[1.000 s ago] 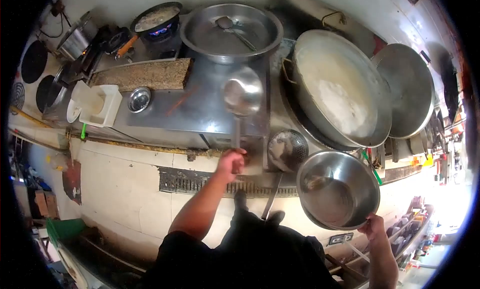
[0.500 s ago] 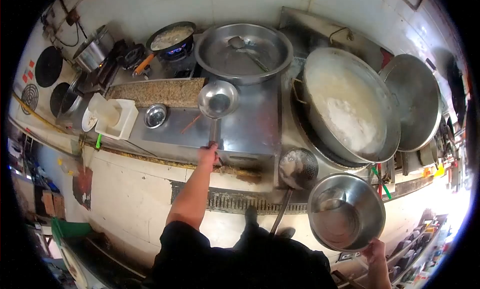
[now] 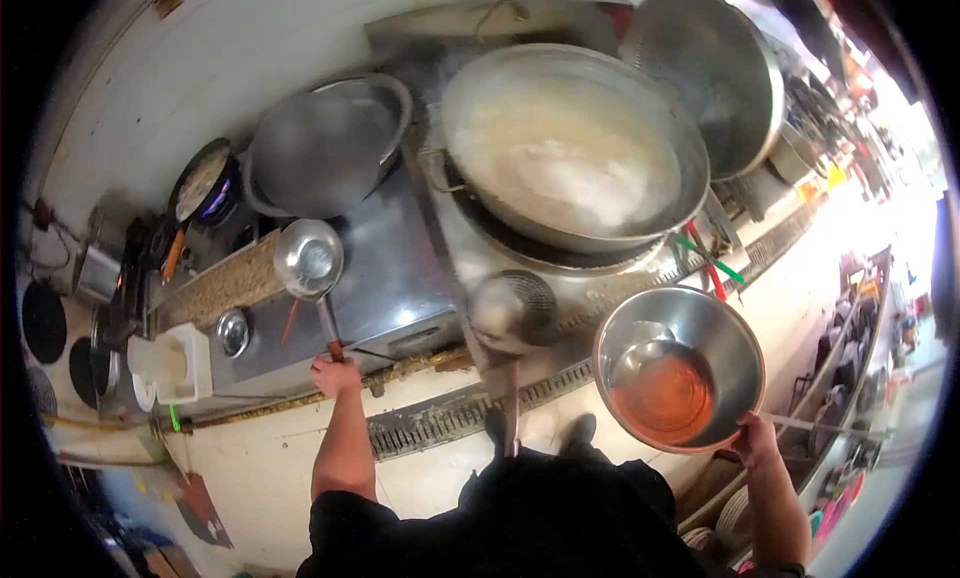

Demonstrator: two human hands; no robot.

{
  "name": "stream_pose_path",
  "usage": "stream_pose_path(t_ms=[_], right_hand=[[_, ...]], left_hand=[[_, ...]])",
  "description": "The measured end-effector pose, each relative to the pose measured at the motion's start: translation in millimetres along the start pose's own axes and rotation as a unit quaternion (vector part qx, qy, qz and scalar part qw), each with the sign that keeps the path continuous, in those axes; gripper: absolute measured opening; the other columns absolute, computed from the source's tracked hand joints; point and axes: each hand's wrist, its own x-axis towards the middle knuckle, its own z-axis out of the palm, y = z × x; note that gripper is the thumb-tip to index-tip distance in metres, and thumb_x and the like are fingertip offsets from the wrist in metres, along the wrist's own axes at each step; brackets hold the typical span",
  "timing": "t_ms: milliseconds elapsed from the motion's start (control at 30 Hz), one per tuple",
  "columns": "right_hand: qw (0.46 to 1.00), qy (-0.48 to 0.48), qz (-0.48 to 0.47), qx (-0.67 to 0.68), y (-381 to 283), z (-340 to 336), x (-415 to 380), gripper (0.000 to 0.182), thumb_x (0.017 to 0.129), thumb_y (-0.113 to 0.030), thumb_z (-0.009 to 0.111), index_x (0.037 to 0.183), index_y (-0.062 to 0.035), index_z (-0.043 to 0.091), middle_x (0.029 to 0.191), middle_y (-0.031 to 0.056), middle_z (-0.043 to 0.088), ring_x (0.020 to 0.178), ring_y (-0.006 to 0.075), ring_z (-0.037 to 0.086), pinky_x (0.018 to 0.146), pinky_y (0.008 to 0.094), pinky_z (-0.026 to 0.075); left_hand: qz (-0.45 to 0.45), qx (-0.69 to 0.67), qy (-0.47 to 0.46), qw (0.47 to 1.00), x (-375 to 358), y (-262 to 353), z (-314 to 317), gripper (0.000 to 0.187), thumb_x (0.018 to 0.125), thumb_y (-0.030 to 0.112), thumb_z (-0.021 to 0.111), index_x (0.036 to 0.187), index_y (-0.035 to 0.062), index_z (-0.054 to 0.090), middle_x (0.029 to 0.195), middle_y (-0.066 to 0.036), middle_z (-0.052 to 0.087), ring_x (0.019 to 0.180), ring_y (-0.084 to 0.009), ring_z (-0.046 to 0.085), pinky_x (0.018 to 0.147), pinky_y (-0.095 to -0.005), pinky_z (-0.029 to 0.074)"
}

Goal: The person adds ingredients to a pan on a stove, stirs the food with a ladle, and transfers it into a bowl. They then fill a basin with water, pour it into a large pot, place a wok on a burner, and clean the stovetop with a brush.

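Head view, the only one: the fisheye edge blackens every corner, and the right margin is washed out by glare, so the goods stacked at lower right cannot be identified. My own dark-clothed torso fills the bottom centre and hides the floor beneath me. The contents of the small pan (image 3: pixel 203 181) over a blue flame at upper left are too blurred to name. My left hand (image 3: pixel 335 374), at centre left, is closed around the end of a long ladle (image 3: pixel 309 259); its handle runs up from my fist and its round bowl hangs over the steel counter (image 3: pixel 395 278), just beside the strip of speckled stone. My fingers wrap the handle fully, with no gap visible. My right hand (image 3: pixel 756 440), at lower right, grips the near rim of a steel mixing bowl (image 3: pixel 679 368); the thumb side is visible, the fingers underneath are hidden by the bowl wall. The bowl is held clear of the counter edge and shows a reddish liquid pooled in its bottom. Between my two hands a perforated skimmer (image 3: pixel 513 308) rests at the counter edge, its handle pointing down toward me. Above it sits a large wok (image 3: pixel 570 148) of pale, foaming liquid.
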Motion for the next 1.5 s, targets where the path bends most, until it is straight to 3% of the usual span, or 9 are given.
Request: stream_pose_path(t_ms=[100,233,367,433,633,700,1033,1233,1500], right_hand=[[1.0,0.012,-0.005,-0.013,6.6,-40.8,9.2,0.019,0.072,-0.006,0.045,0.089,-0.0009,0.053,0.076,0.0082,0.059,0.061,0.0221,0.059,0.053,0.0358,0.051],[0.996,0.086,0.0,0.016,-5.6,-56.1,-0.8,0.016,0.072,-0.009,0.048,0.084,-0.0002,0.053,0.068,0.0077,0.058,0.049,0.0218,0.055,0.043,0.0323,0.048],[0.995,0.097,-0.022,0.031,-27.0,-97.1,6.5,0.011,0.067,-0.019,0.056,0.064,-0.0119,0.049,0.054,0.0015,0.041,0.044,0.0154,0.04,0.042,0.0293,0.039],[0.991,0.117,-0.014,0.07,-38.4,-126.0,16.2,0.008,0.067,-0.016,0.056,0.065,-0.0116,0.05,0.055,0.0013,0.04,0.045,0.015,0.04,0.042,0.0299,0.038],[0.989,0.091,-0.071,0.093,-71.0,-235.6,59.6,0.014,0.07,-0.012,0.055,0.078,-0.001,0.055,0.063,0.0054,0.05,0.053,0.0172,0.046,0.05,0.0297,0.04],[0.982,0.116,-0.087,0.118,-83.6,-251.2,64.8,0.017,0.07,-0.004,0.052,0.085,0.0026,0.057,0.075,0.0092,0.059,0.061,0.0218,0.06,0.056,0.0337,0.052],[0.974,0.149,-0.116,0.125,-164.5,-357.1,145.2,0.014,0.072,-0.006,0.052,0.081,0.0022,0.059,0.069,0.0056,0.058,0.055,0.0148,0.055,0.052,0.0254,0.046],[0.981,0.133,-0.089,0.111,-235.7,-399.1,226.1,0.015,0.078,-0.013,0.057,0.083,0.0005,0.058,0.07,0.0076,0.058,0.059,0.017,0.055,0.057,0.029,0.049],[0.97,0.102,-0.079,0.208,-328.5,-448.9,331.0,0.018,0.077,-0.01,0.053,0.09,0.0023,0.057,0.079,0.0078,0.058,0.069,0.0191,0.056,0.064,0.0327,0.048]], left_hand=[[0.163,-0.049,0.133,0.976,-40.5,22.2,0.9,0.059,0.064,0.019,0.07,0.113,0.0028,0.042,0.12,-0.019,0.041,0.111,-0.0367,0.041,0.091,-0.0447,0.036],[0.34,-0.151,0.089,0.924,-135.7,90.9,-5.5,0.057,0.065,0.011,0.068,0.114,0.0016,0.039,0.12,-0.02,0.04,0.113,-0.0371,0.038,0.092,-0.0437,0.034],[0.408,-0.227,-0.191,0.863,-279.8,158.0,21.3,0.038,0.068,0.013,0.068,0.1,0.0028,0.051,0.104,-0.016,0.053,0.098,-0.0286,0.051,0.084,-0.0384,0.04],[0.324,-0.292,-0.432,0.79,-372.1,191.2,18.7,0.025,0.075,0.017,0.066,0.093,0.0042,0.055,0.085,-0.009,0.06,0.081,-0.0197,0.057,0.074,-0.0336,0.045],[0.404,-0.261,-0.592,0.647,-595.8,271.1,6.5,0.027,0.084,0.029,0.057,0.095,0.0051,0.056,0.083,-0.005,0.061,0.076,-0.0113,0.057,0.067,-0.0273,0.047],[0.271,-0.333,-0.697,0.574,-645.6,291.6,13.7,0.03,0.085,0.034,0.054,0.098,0.0061,0.057,0.089,-0.004,0.061,0.08,-0.0127,0.058,0.067,-0.0275,0.047],[0.038,-0.222,-0.815,0.534,-814.6,443.1,56.1,0.022,0.074,0.007,0.059,0.095,0.001,0.056,0.088,-0.009,0.061,0.081,-0.0221,0.06,0.072,-0.0366,0.051],[-0.02,-0.27,-0.753,0.599,-883.7,546.0,100.6,0.018,0.07,0.001,0.054,0.087,-0.0024,0.054,0.083,-0.012,0.058,0.07,-0.0249,0.06,0.065,-0.0383,0.052],[0.084,-0.213,-0.734,0.639,-955.2,676.3,158.7,0.024,0.07,-0.002,0.053,0.094,-0.008,0.055,0.086,-0.014,0.06,0.072,-0.0251,0.061,0.064,-0.0366,0.052]])
